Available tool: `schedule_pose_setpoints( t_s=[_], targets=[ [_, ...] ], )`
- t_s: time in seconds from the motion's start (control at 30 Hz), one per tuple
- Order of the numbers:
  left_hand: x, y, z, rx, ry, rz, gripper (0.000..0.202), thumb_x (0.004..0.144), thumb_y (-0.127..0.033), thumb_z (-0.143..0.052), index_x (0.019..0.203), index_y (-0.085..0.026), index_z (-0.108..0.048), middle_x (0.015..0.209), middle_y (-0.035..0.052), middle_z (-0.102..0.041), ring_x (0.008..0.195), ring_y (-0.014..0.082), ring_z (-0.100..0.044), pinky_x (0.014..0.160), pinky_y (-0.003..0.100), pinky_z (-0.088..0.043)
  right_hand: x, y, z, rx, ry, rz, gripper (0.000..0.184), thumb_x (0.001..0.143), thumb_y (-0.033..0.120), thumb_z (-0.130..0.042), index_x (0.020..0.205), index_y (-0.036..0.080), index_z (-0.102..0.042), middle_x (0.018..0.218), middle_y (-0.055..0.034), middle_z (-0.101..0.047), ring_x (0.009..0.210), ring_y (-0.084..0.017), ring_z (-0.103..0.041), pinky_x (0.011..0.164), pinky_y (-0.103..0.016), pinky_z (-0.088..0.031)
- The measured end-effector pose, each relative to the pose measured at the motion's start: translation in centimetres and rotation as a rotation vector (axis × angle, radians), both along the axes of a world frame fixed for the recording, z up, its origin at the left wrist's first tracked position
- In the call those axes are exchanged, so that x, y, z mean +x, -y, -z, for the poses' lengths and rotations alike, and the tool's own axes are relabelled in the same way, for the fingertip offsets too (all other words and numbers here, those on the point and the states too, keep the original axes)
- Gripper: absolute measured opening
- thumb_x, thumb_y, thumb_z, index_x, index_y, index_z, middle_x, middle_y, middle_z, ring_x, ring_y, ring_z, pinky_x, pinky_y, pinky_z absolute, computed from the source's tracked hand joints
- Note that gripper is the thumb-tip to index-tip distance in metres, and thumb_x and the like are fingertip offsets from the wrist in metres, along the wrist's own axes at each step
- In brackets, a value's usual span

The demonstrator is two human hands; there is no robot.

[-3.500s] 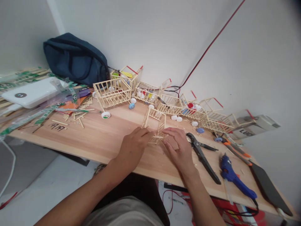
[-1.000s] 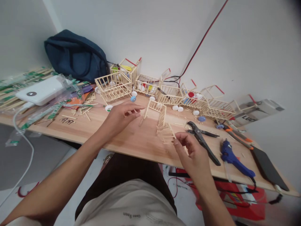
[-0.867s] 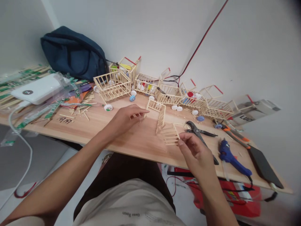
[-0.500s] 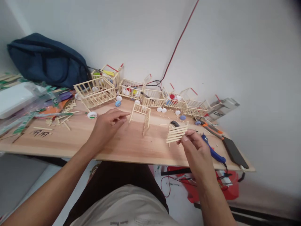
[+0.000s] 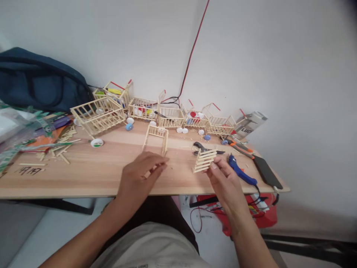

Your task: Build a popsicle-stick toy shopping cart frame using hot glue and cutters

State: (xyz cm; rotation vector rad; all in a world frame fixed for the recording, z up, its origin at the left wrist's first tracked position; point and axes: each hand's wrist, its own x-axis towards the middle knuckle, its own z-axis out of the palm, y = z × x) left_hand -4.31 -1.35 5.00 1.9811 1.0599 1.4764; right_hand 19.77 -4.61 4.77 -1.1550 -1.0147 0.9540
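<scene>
My right hand (image 5: pixel 223 178) pinches a small ladder-like panel of wooden sticks (image 5: pixel 204 160) and holds it just above the wooden tabletop (image 5: pixel 106 167). My left hand (image 5: pixel 139 178) hovers over the table's front edge with its fingers pinched on a thin wooden stick (image 5: pixel 149 173). A half-built stick frame (image 5: pixel 156 137) stands on the table beyond both hands. Black pliers (image 5: pixel 203 148) lie just behind the panel, and a blue glue gun (image 5: pixel 240 172) lies to the right of my right hand.
A row of stick-built carts (image 5: pixel 178 115) with coloured caps lines the wall. A larger stick basket (image 5: pixel 97 115) stands at the left near a dark blue bag (image 5: pixel 39 85). Loose sticks (image 5: pixel 60 145) and plastic wrappers clutter the left. A black phone (image 5: pixel 266 171) lies at the right edge.
My right hand lifted the stick panel off the table away from the frame and holds it up. My left hand drew back from the frame toward the front edge. The camera turned right.
</scene>
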Motion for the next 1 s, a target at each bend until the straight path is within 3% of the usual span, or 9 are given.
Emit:
schedule_pose_setpoints(
  t_s=[0.07, 0.13, 0.3, 0.43, 0.57, 0.67, 0.77, 1.0],
  targets=[
    [-2.0, -1.4, -0.6, 0.082, -0.07, -0.159, 0.013, 0.087, -0.019, -0.061, 0.094, -0.022, -0.072, 0.09, 0.0013, -0.071, 0.078, 0.0125, -0.062, 0.073, 0.025, -0.05, -0.2, 0.1, -0.2, -0.005, 0.139, 0.011, 0.016, 0.084, 0.037, -0.068, 0.093, 0.024, -0.063, 0.082, 0.0007, -0.064, 0.077, -0.014, -0.058, 0.079, -0.028, -0.045],
    [-4.4, -3.2, -1.3, 0.144, -0.155, -0.218, 0.019, 0.088, -0.02, -0.059, 0.102, -0.023, -0.071, 0.101, 0.0033, -0.07, 0.083, 0.0142, -0.062, 0.077, 0.027, -0.05, -1.1, 0.0, -0.6, 0.024, 0.302, -0.001, 0.014, 0.086, 0.036, -0.066, 0.092, 0.024, -0.063, 0.08, 0.0005, -0.063, 0.078, -0.014, -0.058, 0.077, -0.027, -0.045],
    [-7.9, -7.5, -1.3, 0.002, -0.362, 0.15, 0.028, 0.086, -0.028, -0.061, 0.113, -0.025, -0.069, 0.116, 0.0076, -0.061, 0.084, 0.0132, -0.06, 0.072, 0.025, -0.05, -4.6, -1.1, -0.7, 0.165, 0.693, -0.047, 0.009, 0.089, 0.031, -0.058, 0.092, 0.024, -0.062, 0.084, -0.001, -0.062, 0.081, -0.017, -0.058, 0.075, -0.029, -0.044],
    [-7.5, -9.1, -0.4, -0.027, -0.42, 0.352, 0.023, 0.09, -0.028, -0.056, 0.108, -0.024, -0.07, 0.121, 0.0089, -0.06, 0.102, 0.0175, -0.059, 0.082, 0.028, -0.048, -6.6, -1.9, -0.2, 0.268, 0.948, -0.046, 0.008, 0.091, 0.027, -0.055, 0.092, 0.023, -0.062, 0.086, -0.002, -0.066, 0.08, -0.018, -0.059, 0.076, -0.031, -0.045],
    [-6.8, -10.2, 0.2, -0.017, -0.39, 0.473, 0.018, 0.091, -0.027, -0.055, 0.096, -0.019, -0.071, 0.109, 0.0095, -0.067, 0.099, 0.0176, -0.061, 0.089, 0.029, -0.045, -7.3, -2.3, 0.3, 0.343, 1.073, -0.056, 0.009, 0.093, 0.025, -0.053, 0.093, 0.024, -0.062, 0.089, -0.0037, -0.067, 0.087, -0.02, -0.06, 0.078, -0.033, -0.046],
    [-6.7, -10.8, 0.4, -0.063, -0.36, 0.491, 0.019, 0.091, -0.028, -0.054, 0.09, -0.017, -0.069, 0.094, 0.0073, -0.07, 0.089, 0.0165, -0.063, 0.084, 0.028, -0.045, -7.5, -2.7, 0.1, 0.37, 1.107, -0.018, 0.011, 0.092, 0.023, -0.053, 0.095, 0.022, -0.063, 0.099, -0.0075, -0.066, 0.097, -0.022, -0.059, 0.082, -0.035, -0.046],
    [-6.8, -11.1, 0.3, -0.105, -0.349, 0.484, 0.02, 0.091, -0.028, -0.052, 0.09, -0.016, -0.069, 0.091, 0.0059, -0.07, 0.085, 0.0153, -0.063, 0.082, 0.026, -0.044, -7.5, -3.4, -1.1, 0.409, 1.106, 0.027, 0.009, 0.092, 0.025, -0.054, 0.095, 0.022, -0.062, 0.1, -0.0075, -0.066, 0.097, -0.022, -0.059, 0.082, -0.036, -0.045],
    [-7.3, -11.9, -0.1, -0.145, -0.295, 0.539, 0.021, 0.089, -0.03, -0.055, 0.087, -0.015, -0.069, 0.086, 0.0045, -0.071, 0.078, 0.013, -0.062, 0.072, 0.022, -0.044, -7.8, -6.3, -3.6, 0.518, 1.226, -0.167, 0.01, 0.093, 0.029, -0.053, 0.092, 0.025, -0.062, 0.091, -0.0043, -0.068, 0.091, -0.023, -0.06, 0.084, -0.039, -0.042]
  ],
)
